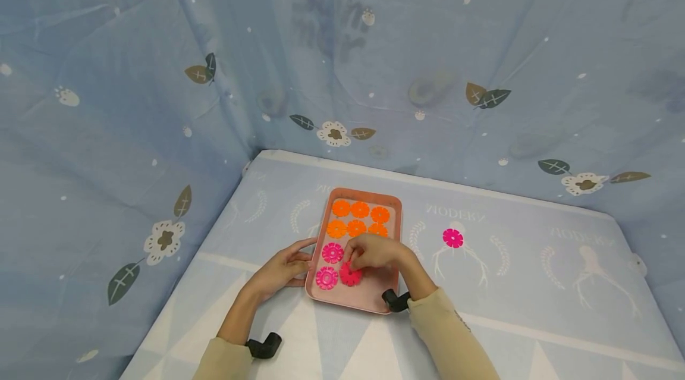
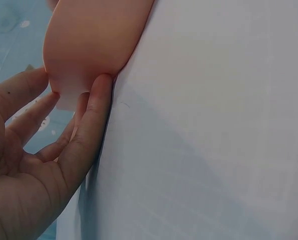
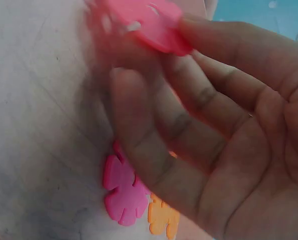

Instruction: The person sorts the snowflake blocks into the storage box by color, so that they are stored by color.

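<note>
My right hand (image 1: 374,250) pinches a pink-red flower-shaped plastic disc (image 1: 350,275) between thumb and fingers, low over the shallow salmon-pink tray (image 1: 369,300). In the right wrist view that slotted disc (image 3: 149,22) is tilted, a little above the tray floor. Two magenta discs, one upper (image 1: 333,253) and one lower (image 1: 327,278), lie at the tray's left side. Several orange discs (image 1: 360,209) sit in two rows at the far end, one partly behind my right hand. My left hand (image 1: 280,267) touches the tray's left outer wall (image 2: 96,40) with extended fingertips.
A single magenta disc (image 1: 452,238) lies on the patterned tablecloth (image 1: 514,285) to the right of the tray. Blue printed curtains (image 1: 428,59) hang behind and at the left of the table. Black wrist mounts show on the left wrist (image 1: 264,345) and right wrist (image 1: 396,301).
</note>
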`<state>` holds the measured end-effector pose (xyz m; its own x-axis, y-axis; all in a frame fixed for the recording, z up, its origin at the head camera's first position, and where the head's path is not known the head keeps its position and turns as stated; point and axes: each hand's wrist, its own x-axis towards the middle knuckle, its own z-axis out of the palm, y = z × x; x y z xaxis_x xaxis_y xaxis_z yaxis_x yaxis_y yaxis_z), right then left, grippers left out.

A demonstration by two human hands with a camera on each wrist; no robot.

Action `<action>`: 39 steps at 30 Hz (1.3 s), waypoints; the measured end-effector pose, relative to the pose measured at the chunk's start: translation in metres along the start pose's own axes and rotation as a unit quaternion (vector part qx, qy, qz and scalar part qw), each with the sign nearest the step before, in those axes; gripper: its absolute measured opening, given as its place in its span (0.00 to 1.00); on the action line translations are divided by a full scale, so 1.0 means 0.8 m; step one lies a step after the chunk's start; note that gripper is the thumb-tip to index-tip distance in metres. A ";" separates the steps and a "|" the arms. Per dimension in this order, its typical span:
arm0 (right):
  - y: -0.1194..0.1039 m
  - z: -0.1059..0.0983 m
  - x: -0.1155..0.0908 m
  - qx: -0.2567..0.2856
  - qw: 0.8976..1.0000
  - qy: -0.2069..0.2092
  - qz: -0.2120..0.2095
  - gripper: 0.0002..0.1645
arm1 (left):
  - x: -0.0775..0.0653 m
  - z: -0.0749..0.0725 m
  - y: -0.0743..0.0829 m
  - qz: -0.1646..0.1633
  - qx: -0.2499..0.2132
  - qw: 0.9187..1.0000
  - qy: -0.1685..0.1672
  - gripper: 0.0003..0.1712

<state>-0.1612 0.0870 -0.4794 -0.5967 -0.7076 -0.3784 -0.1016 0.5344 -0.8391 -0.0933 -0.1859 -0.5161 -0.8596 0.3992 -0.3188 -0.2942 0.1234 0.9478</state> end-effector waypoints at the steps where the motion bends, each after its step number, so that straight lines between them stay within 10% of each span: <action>1: 0.000 0.001 0.000 -0.007 1.000 -0.007 0.006 0.04 | 0.000 0.000 0.000 0.000 0.000 1.000 0.000 0.32; 22: -0.017 -0.012 -0.023 -0.105 0.994 0.022 0.007 0.06 | -0.001 0.001 0.000 0.000 -0.002 1.000 0.001 0.33; 39: 0.019 -0.049 -0.092 0.043 0.987 0.155 -0.025 0.11 | -0.002 0.003 0.006 -0.007 -0.001 1.000 -0.002 0.33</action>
<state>-0.1498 0.1654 -0.4486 -0.8084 -0.5503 -0.2090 -0.0780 0.4520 -0.8886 -0.0923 -0.1839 -0.5112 -0.8537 0.4019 -0.3312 -0.3067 0.1261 0.9434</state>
